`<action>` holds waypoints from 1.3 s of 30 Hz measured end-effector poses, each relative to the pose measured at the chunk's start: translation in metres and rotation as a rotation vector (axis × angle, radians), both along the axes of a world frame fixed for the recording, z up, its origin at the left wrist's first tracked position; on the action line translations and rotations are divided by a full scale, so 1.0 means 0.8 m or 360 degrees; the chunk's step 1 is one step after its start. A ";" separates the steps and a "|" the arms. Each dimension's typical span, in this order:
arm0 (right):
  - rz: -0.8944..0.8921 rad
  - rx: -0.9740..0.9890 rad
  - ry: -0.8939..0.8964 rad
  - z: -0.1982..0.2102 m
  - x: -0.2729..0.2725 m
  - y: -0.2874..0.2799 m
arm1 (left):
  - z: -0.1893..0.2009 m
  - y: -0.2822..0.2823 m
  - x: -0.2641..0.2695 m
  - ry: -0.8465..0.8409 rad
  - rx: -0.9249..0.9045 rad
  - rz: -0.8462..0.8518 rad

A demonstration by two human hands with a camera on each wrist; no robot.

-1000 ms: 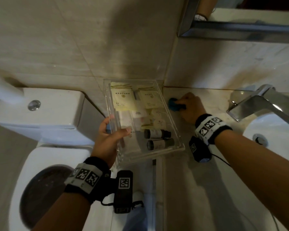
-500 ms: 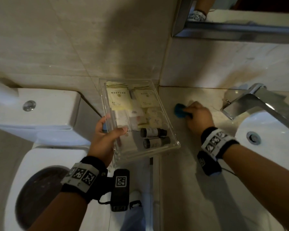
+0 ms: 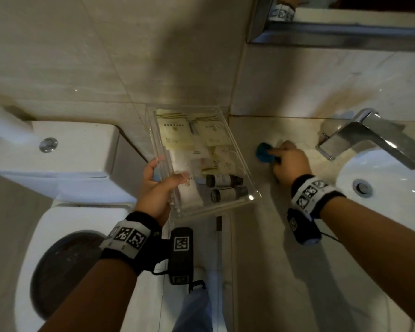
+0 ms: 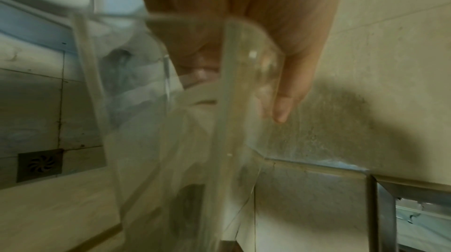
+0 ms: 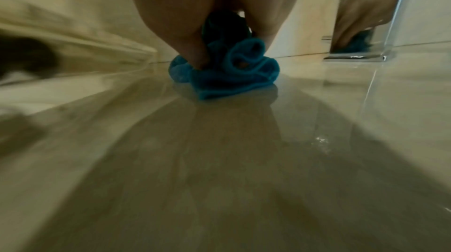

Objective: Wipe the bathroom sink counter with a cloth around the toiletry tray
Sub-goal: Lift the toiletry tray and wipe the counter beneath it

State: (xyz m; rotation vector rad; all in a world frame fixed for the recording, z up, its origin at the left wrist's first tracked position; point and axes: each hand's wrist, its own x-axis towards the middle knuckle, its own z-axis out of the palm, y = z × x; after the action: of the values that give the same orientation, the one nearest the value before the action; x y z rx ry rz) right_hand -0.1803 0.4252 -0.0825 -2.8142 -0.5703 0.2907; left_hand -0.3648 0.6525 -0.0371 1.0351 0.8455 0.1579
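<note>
My left hand [image 3: 162, 185] grips the left wall of a clear plastic toiletry tray [image 3: 250, 188], holding it lifted off the counter, over the gap beside the toilet. The tray holds paper sachets and two small dark bottles [image 3: 223, 180]. In the left wrist view my fingers [image 4: 285, 90] curl round the tray's clear wall [image 4: 229, 102]. My right hand [image 3: 286, 161] grips a bunched blue cloth [image 3: 262, 152] and presses it on the beige stone counter [image 3: 273, 236], near the back wall. The right wrist view shows the blue cloth [image 5: 227, 71] squeezed between thumb and fingers on the glossy counter [image 5: 219, 159].
A chrome faucet [image 3: 369, 137] and white basin [image 3: 393, 188] with its drain lie right of the cloth. A white toilet [image 3: 65, 159] stands at the left, below counter level. The mirror frame [image 3: 333, 32] runs above. The tiled wall closes the back.
My right hand has slid the blue cloth to the right along the back of the counter, away from the tray and toward the faucet. The left hand keeps holding the tray up.
</note>
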 end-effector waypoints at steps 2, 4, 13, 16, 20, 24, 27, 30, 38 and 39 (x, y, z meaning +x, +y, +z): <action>0.0187 0.0009 0.0047 -0.002 -0.022 -0.005 | -0.001 -0.002 -0.004 -0.0009 -0.0004 -0.0023; 0.0324 0.0031 0.0035 -0.001 -0.019 -0.019 | -0.001 -0.002 -0.009 -0.0021 0.0007 -0.0033; -0.0340 0.0009 0.0035 -0.004 -0.023 -0.090 | 0.001 -0.007 -0.016 -0.0063 -0.0007 -0.0018; -0.0094 0.0043 0.0082 -0.005 -0.061 -0.071 | 0.001 -0.012 -0.015 -0.0027 -0.0051 -0.0005; 0.0202 0.0145 0.0062 -0.001 -0.060 -0.074 | 0.003 -0.016 -0.015 -0.0054 -0.0112 0.0002; -0.0187 0.0008 -0.0025 -0.005 -0.009 -0.107 | 0.000 -0.018 -0.016 -0.0105 -0.0131 0.0019; -0.0738 -0.0107 0.0032 -0.004 -0.003 -0.115 | 0.001 -0.023 -0.016 -0.0121 -0.0166 0.0031; -0.0531 0.0036 0.0094 -0.001 -0.048 -0.080 | 0.002 -0.027 -0.018 -0.0133 -0.0185 0.0024; 0.0186 0.0164 0.0050 -0.009 -0.068 -0.064 | 0.004 -0.021 -0.023 -0.0143 -0.0086 -0.0018; -0.0001 0.0150 0.0007 -0.009 -0.052 -0.077 | 0.004 -0.019 -0.023 -0.0153 -0.0071 -0.0019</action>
State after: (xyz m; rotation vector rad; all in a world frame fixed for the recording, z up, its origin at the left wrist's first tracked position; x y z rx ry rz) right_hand -0.2216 0.3634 -0.0894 -2.7224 -0.5667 0.2631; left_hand -0.3835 0.6371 -0.0338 0.9830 0.7524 0.1769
